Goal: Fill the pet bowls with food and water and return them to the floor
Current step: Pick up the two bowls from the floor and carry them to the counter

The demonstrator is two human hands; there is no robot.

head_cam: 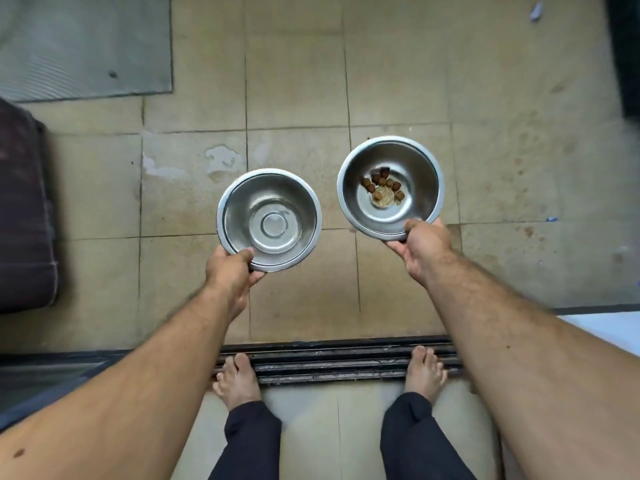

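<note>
A dark cushion (24,209) is cut off at left. The left hand (230,273) grips the steel water bowl (269,220) by its near rim; whether it holds water is unclear. The right hand (424,245) grips the kibble bowl (390,188), both above the tiled floor (298,81), beyond the door track (332,362).

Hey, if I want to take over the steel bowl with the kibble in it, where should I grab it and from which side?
Probably the rolled rim of the bowl with kibble, on the far or left edge, coming from above with thumb inside and fingers under the lip. The right hand already fills the near edge, and the wide flared rim is the only graspable feature. Keep it level so the kibble stays put.
</note>
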